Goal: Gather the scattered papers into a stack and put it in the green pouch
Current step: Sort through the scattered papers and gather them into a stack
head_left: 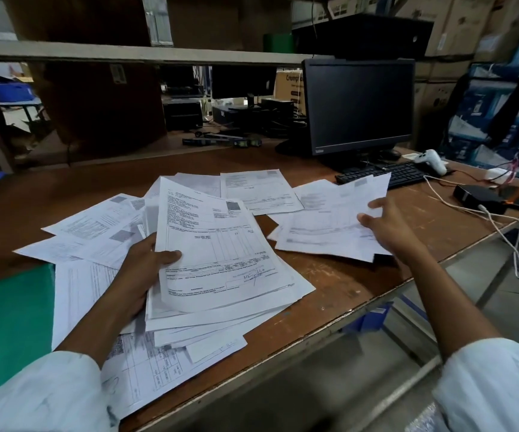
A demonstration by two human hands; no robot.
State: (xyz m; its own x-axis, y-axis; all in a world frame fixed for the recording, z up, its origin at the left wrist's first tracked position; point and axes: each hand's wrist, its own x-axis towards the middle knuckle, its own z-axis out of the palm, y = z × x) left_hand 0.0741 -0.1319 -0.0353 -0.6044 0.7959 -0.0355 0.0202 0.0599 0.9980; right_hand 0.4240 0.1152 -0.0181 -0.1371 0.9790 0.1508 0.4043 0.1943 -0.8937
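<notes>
White printed papers lie scattered over the brown desk (361, 285). My left hand (141, 269) grips a thick stack of papers (220, 254) at its left edge, thumb on the top sheet, the stack tilted up above other loose sheets. My right hand (387, 227) pinches a few loose sheets (329, 222) at their right edge, lifting them slightly off the desk. More single sheets lie at the far middle (258, 190) and at the left (96, 229). The green pouch (8, 328) lies flat at the desk's left front, partly under papers and my left sleeve.
A black monitor (359, 107) and black keyboard (386, 176) stand at the back right. A white handheld device (432, 160), a black box (479, 198) and white cables (495, 226) sit at the right. The desk's front edge runs diagonally under my arms.
</notes>
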